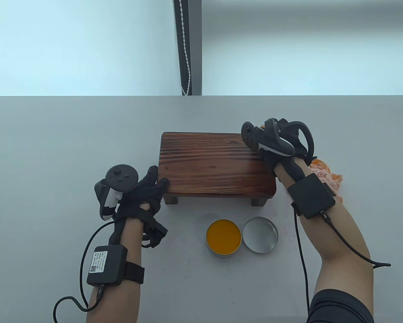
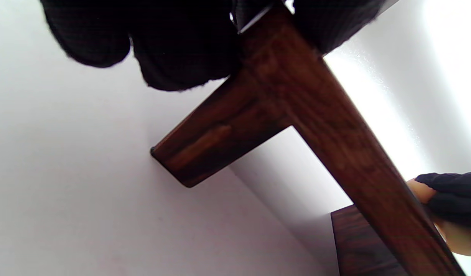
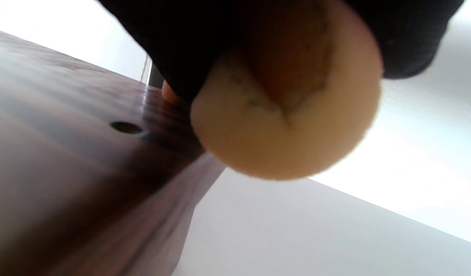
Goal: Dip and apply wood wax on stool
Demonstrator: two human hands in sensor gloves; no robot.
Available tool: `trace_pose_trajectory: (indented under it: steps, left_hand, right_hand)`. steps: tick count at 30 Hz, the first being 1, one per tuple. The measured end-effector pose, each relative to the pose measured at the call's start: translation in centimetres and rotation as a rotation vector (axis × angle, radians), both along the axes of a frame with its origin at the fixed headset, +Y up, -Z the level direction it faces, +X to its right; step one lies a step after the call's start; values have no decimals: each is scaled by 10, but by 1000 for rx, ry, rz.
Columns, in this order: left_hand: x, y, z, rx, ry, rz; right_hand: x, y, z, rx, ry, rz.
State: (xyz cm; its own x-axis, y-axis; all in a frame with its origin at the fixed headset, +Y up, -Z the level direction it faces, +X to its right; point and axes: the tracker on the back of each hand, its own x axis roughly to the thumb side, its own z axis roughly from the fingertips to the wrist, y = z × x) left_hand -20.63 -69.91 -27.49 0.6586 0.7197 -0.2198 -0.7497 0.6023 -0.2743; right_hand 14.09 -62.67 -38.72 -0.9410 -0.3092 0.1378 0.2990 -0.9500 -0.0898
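With the left hand [image 1: 144, 195] gripping the wooden stool's [image 1: 216, 163] near-left corner, the right hand [image 1: 282, 148], fingers closed around the round yellow applicator sponge [image 3: 285, 115], best rubs with the grain in even, overlapping strokes.

The right hand [image 1: 282, 148] and its tracker hide the sponge [image 3: 285, 126], blurred in the wrist view; the arm partly covers the cloth [image 1: 327, 175].

stool [image 1: 217, 164] mid-table [image 1: 53, 141]; wax tin [image 1: 223, 236] in front of it, lid [image 1: 260, 234] just right of the tin.
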Motion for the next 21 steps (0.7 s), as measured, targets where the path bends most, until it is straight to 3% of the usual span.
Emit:
trace_pose_trajectory:
  steps: [10, 15, 21]
  left_hand:
    - [0, -1, 0, 13, 0, 10]
    - [0, 0, 0, 10, -6, -5]
    - [1, 1, 1, 13, -12, -19]
  right_hand:
    - [2, 6, 34, -76, 74, -7]
    - [5, 2, 15, -29, 22, -7]
    - [37, -4, -2, -36, -91, -53]
